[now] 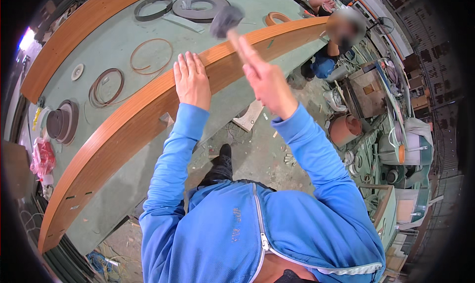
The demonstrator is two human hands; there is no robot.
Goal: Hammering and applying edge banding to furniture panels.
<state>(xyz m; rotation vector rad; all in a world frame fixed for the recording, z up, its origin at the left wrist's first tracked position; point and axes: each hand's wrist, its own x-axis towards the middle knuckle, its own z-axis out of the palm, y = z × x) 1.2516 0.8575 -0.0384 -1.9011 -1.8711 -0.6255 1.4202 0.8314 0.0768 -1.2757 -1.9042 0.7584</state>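
A long wood-grain board (123, 112) stands on its edge across the green worktable (116, 50). My left hand (192, 80) lies flat on its top edge, fingers stretched out and pressed down. My right hand (269, 82) is wrapped round the pale handle of a mallet, its forefinger laid along the shaft. The mallet's dark head (226, 22) is raised over the board's top edge, blurred by motion and apart from the wood as far as I can tell. Small slots (71, 198) show in the board's face near its left end.
Coils of edge banding (106, 87), dark rolls (62, 122) and a large grey roll (201, 7) lie on the table. A second wood-grain board (74, 40) runs along the far side. Another person (324, 65) is at the board's far right end. Clutter and a brown roll (345, 129) stand at right.
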